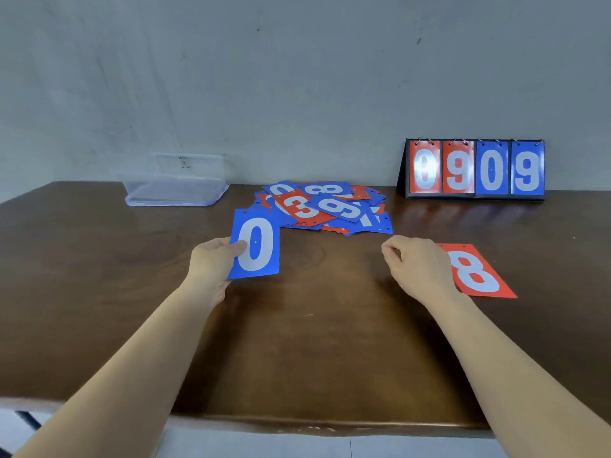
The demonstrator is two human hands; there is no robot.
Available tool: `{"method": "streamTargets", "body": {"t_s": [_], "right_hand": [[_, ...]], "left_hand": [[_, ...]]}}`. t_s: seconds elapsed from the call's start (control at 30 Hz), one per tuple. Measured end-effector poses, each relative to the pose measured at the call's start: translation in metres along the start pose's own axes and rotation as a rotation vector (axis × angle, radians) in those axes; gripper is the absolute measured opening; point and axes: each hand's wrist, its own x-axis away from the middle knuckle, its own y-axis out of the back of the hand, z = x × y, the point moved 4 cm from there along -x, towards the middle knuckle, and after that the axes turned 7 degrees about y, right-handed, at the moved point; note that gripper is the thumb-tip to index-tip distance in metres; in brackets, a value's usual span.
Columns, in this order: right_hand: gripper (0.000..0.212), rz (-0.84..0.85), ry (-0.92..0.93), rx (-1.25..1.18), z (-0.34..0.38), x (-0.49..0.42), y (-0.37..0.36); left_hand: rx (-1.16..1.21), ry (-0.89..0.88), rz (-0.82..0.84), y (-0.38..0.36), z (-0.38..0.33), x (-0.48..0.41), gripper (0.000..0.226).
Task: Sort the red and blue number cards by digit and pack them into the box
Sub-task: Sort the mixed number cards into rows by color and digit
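My left hand [215, 256] pinches a blue card with a white 0 [256, 246] by its left edge, thumb on its face, holding it upright just above the table. My right hand [416, 262] hovers over the table with fingers curled and nothing in it. Just right of that hand a red 8 card [479, 276] lies flat. A loose pile of red and blue number cards [324, 206] sits behind both hands, with a red 3 and a blue 9 on top. The clear plastic box [175, 185] stands open at the back left.
A black flip scoreboard [474, 168] showing 0 9 0 9 stands at the back right against the grey wall. The brown wooden table [314, 342] stretches to a front edge near me, with floor visible below it.
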Motion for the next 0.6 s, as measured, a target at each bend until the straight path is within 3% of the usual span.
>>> {"method": "streamTargets", "body": {"t_s": [0.27,0.6], "right_hand": [[0.025,-0.112,0.022,0.067,0.091,-0.040,-0.017],[0.024,-0.134,0.021,0.057,0.180,-0.061,-0.046]], "left_hand": [[-0.047,-0.055,-0.067,0.111,-0.024,-0.051,0.021],[-0.378,-0.190,-0.204,0.201,-0.040,-0.117,0.023]]}}
